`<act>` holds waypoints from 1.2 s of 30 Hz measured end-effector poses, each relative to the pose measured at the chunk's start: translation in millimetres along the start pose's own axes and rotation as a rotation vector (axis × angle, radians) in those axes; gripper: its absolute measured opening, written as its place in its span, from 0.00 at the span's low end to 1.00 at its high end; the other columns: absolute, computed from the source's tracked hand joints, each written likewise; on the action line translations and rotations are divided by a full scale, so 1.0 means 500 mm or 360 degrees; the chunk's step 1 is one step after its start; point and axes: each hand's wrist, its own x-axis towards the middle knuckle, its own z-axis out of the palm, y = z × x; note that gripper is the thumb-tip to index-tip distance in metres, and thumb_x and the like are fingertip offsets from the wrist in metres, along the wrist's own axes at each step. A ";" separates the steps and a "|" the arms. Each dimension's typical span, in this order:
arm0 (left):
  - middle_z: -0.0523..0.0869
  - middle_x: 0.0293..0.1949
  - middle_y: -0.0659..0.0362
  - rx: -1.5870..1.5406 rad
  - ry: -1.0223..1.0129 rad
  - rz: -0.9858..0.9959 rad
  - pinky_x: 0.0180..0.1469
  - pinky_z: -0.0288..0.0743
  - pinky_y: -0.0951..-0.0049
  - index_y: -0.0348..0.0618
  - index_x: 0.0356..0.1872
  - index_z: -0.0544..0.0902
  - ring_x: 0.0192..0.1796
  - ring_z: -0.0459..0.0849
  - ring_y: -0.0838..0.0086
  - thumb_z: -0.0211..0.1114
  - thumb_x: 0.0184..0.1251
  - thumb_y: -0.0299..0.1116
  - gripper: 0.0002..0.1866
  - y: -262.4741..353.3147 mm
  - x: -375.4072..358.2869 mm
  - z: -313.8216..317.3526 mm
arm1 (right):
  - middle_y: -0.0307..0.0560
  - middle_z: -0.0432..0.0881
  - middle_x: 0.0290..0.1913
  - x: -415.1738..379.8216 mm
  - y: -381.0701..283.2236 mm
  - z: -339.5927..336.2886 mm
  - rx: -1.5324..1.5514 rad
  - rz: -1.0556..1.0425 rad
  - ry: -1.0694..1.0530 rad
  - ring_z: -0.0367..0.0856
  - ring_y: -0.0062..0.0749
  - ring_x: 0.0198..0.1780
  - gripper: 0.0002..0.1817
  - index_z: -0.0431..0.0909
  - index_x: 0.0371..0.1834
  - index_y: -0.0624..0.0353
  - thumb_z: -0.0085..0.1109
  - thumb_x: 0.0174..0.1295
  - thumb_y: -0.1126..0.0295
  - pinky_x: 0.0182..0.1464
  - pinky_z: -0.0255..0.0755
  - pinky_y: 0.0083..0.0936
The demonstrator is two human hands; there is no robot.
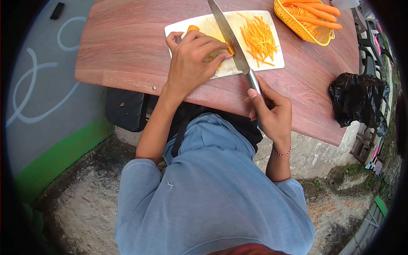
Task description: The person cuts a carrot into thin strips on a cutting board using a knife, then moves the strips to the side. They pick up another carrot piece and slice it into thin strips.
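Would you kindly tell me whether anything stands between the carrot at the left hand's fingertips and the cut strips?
Yes: the knife, held in the right hand, has its blade between the carrot and the cut strips.

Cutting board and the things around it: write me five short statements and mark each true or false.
1. The right-hand grip holds the knife by its handle. True.
2. The knife's handle points away from the person. False: the handle is nearer the person and the blade reaches away.
3. The basket holds carrots. True.
4. The basket stands on the cutting board. False: it stands on the table, beside the board.
5. The left-hand grip is over the board. True.
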 end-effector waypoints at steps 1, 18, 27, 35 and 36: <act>0.95 0.40 0.68 0.0007 0.0010 0.0015 0.67 0.56 0.54 0.54 0.41 0.95 0.50 0.87 0.73 0.84 0.60 0.42 0.11 0.001 0.002 0.000 | 0.38 0.87 0.31 0.000 0.000 -0.001 -0.0003 0.0003 0.0003 0.80 0.15 0.25 0.24 0.81 0.74 0.57 0.68 0.76 0.69 0.29 0.76 0.20; 0.94 0.43 0.70 -0.0029 0.0011 0.0025 0.65 0.52 0.48 0.52 0.40 0.95 0.52 0.83 0.74 0.83 0.58 0.43 0.12 -0.011 -0.001 0.004 | 0.39 0.88 0.31 -0.001 -0.004 -0.013 0.0021 -0.0024 0.0011 0.80 0.15 0.25 0.24 0.82 0.73 0.59 0.69 0.75 0.69 0.28 0.75 0.20; 0.94 0.42 0.69 -0.0035 0.0009 0.0033 0.63 0.52 0.49 0.51 0.40 0.95 0.51 0.82 0.73 0.83 0.57 0.44 0.13 -0.014 0.001 0.005 | 0.40 0.88 0.34 0.000 -0.013 -0.012 -0.0018 -0.0031 -0.0027 0.78 0.15 0.25 0.25 0.79 0.75 0.65 0.65 0.77 0.72 0.27 0.73 0.17; 0.94 0.42 0.69 -0.0015 0.0009 0.0038 0.62 0.52 0.49 0.50 0.40 0.95 0.51 0.82 0.73 0.83 0.57 0.45 0.14 -0.016 0.000 0.006 | 0.39 0.88 0.34 0.001 -0.004 -0.008 -0.0036 -0.0096 -0.0027 0.78 0.15 0.25 0.24 0.79 0.75 0.65 0.66 0.77 0.72 0.27 0.73 0.17; 0.94 0.42 0.69 -0.0027 0.0000 0.0026 0.62 0.52 0.49 0.50 0.40 0.95 0.51 0.82 0.73 0.83 0.57 0.45 0.14 -0.017 -0.001 0.007 | 0.39 0.88 0.33 0.001 -0.003 -0.007 -0.0030 -0.0092 -0.0004 0.79 0.15 0.25 0.24 0.81 0.74 0.62 0.67 0.76 0.71 0.27 0.74 0.18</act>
